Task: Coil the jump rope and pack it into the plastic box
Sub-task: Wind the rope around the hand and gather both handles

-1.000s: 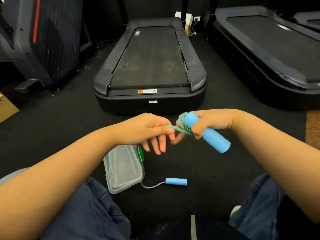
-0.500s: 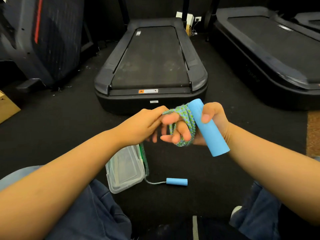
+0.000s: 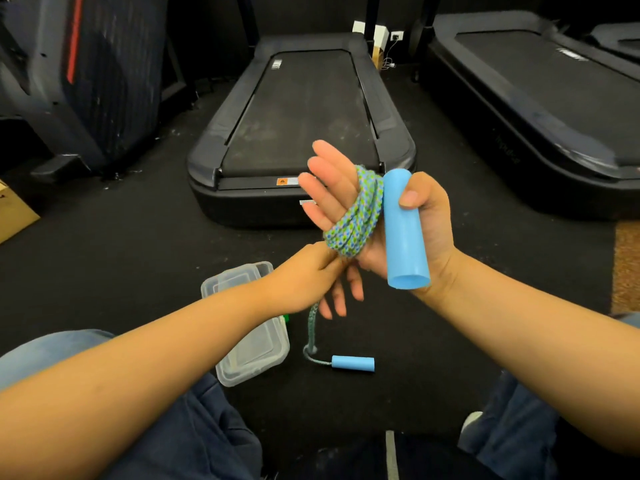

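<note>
Head view: blue-green braided rope (image 3: 360, 211) coiled around right hand (image 3: 391, 220) at frame centre, fingers spread, thumb pinning blue handle (image 3: 403, 230). Left hand (image 3: 311, 275) pinches rope below coil. Second handle (image 3: 353, 363) on floor beside closed plastic box (image 3: 252, 341), lower centre. Treadmill (image 3: 301, 133) behind.

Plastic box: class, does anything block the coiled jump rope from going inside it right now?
Yes. The plastic box lies on the floor with its lid on, and the left hand and forearm hang over its far end. The rope is wound round the right hand; its other handle lies beside the box.
</note>
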`<state>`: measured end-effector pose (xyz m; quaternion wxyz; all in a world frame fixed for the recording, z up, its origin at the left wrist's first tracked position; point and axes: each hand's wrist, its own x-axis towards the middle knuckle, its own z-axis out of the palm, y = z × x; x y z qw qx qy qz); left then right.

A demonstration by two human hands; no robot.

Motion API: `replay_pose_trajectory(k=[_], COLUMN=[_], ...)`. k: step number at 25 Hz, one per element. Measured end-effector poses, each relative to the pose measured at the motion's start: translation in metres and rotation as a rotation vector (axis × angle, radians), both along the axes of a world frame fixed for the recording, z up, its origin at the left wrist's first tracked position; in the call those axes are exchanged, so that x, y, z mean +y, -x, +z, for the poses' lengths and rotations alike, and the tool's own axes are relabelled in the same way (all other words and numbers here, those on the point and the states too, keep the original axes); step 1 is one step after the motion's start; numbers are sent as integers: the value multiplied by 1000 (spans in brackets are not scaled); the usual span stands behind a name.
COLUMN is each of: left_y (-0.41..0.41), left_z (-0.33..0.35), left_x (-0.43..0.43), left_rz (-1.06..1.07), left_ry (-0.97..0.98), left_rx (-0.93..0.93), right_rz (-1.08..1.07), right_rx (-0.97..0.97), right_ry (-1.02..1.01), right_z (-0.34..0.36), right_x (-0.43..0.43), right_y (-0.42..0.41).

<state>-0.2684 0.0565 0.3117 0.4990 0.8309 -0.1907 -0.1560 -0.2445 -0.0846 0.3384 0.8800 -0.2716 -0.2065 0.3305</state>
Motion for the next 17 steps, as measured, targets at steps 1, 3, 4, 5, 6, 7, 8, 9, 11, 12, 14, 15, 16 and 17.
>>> replay_pose_trajectory(k=[1,3,4,5,6,7,8,9,11,12,14,15,16,17], left_y=[0,2,3,4,4,5,4,4,4,4,4,4,3,3], left_z=[-1,-3,-3,-4,-4,-3,-4,-4,-4,-4,-4,-4,-3,-3], left_x=[-1,-3,-4,-5,-5,-5,-5,-4,-3,-3,-4,-3,-3,-2], left_rz=[-5,-24,-33,-38,-39,-37,-36,-38,-48,-52,-57,-59,-64,-73], left_ry=[24,57,65,70,74,76,73,64,40,31,20,13,1,-22], left_rx=[43,116,141,159,174,184,190,196,205,211,220,219,216,210], right_rz=[37,59,76,68,44,25,10,-6,-43,-61,-98,-115,-137,-160], right_rx=[-37,-21,-48,-64,-76,-98,-101,-92,-71,-71,-74,-71,-66,-56], right_ry=[-60,-68,-58,-58,-40,-30,-28,-38,-40,-35,-3,14,37,61], right_z=[3,7,10,9,9,7,6,4,2,0,-3,-6,-9,-12], right_x=[-1,-7,-9,-13,-15,-18,-21,-24,-30,-32,-34,-36,-37,-37], right_y=[-3,-7,-9,-13,-15,-19,-23,-27,-33,-36,-41,-44,-46,-47])
